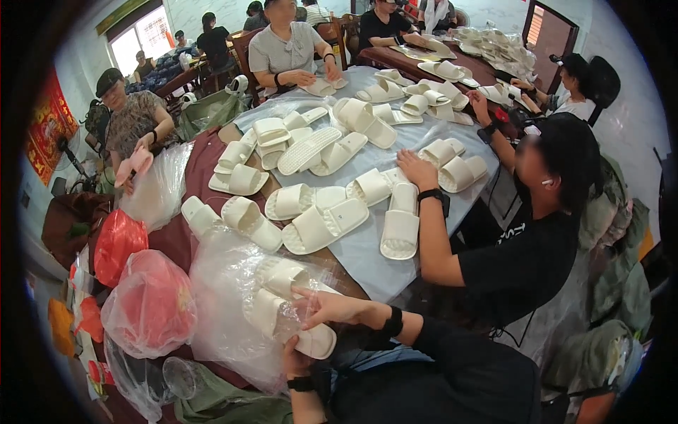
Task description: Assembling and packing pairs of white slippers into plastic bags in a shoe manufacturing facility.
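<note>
The desk [364,265] is crowded with loose slippers [325,226]; a nudge could topple the pile. At its near edge, the clear plastic bag [219,300] could tear if pulled hard; the white pair [318,342] partly beneath it might slip, the left grip [295,358] closed only on one slipper's edge, the right grip [332,309] half closed, pinching slick film.

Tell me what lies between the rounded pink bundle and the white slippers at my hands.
Crumpled clear plastic lies between the pink bundle and the white slippers, as the head view shows.
</note>
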`<state>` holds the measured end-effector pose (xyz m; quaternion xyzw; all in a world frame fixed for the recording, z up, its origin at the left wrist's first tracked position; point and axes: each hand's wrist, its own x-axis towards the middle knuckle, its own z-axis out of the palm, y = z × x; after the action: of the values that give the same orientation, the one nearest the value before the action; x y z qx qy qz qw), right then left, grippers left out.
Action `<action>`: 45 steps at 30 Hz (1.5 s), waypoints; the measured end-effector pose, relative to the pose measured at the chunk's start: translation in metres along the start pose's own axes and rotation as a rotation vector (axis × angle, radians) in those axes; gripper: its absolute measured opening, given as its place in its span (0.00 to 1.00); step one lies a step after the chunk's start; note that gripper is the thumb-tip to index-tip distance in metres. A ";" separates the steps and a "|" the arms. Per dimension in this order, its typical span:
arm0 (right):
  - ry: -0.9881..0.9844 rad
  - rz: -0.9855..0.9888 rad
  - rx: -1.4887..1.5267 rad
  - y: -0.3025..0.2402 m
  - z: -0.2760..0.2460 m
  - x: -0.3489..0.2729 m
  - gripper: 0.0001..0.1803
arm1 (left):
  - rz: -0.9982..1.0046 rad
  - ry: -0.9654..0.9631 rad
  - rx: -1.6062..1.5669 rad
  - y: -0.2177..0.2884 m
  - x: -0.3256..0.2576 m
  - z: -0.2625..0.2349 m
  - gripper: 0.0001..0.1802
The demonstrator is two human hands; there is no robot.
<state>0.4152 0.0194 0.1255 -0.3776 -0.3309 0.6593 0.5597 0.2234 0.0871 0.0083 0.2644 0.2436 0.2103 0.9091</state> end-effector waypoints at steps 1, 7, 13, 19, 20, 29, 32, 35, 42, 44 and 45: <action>-0.009 0.037 -0.204 0.000 -0.008 -0.003 0.49 | 0.018 -0.054 -0.067 -0.001 0.000 0.004 0.33; 0.369 -0.474 -0.758 0.043 -0.023 0.007 0.24 | 0.005 -0.026 -0.091 0.003 -0.004 0.017 0.32; 0.631 -0.380 -1.128 0.050 -0.016 0.028 0.17 | 0.059 0.049 0.098 0.009 -0.004 0.035 0.31; 0.683 -0.378 -1.194 0.043 -0.013 0.025 0.17 | 0.033 -0.037 0.055 0.001 0.003 0.012 0.35; 0.681 -0.378 -1.195 0.041 -0.008 0.025 0.17 | 0.035 -0.036 0.053 0.000 0.004 0.007 0.35; 0.780 -0.654 -1.617 0.055 0.002 0.034 0.14 | 0.089 -0.150 -0.011 0.001 0.002 0.011 0.37; 0.835 -0.788 -1.650 0.070 -0.001 0.045 0.13 | 0.092 -0.016 -0.026 -0.001 -0.001 0.012 0.36; 0.990 -0.696 -1.285 0.061 0.017 0.048 0.12 | 0.035 0.030 -0.041 0.000 -0.005 0.013 0.34; 1.021 -0.555 -1.087 0.065 0.017 0.049 0.10 | -0.009 0.084 0.033 0.005 -0.010 0.025 0.34; 1.033 -0.585 -1.142 0.066 0.016 0.049 0.11 | 0.005 0.100 0.030 0.005 -0.010 0.023 0.34; 1.036 -0.555 -1.141 0.062 0.017 0.049 0.12 | -0.048 0.077 -0.011 0.006 -0.008 0.020 0.33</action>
<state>0.3661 0.0577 0.0744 -0.7654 -0.3961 -0.0310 0.5063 0.2272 0.0801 0.0292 0.2454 0.2836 0.1998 0.9052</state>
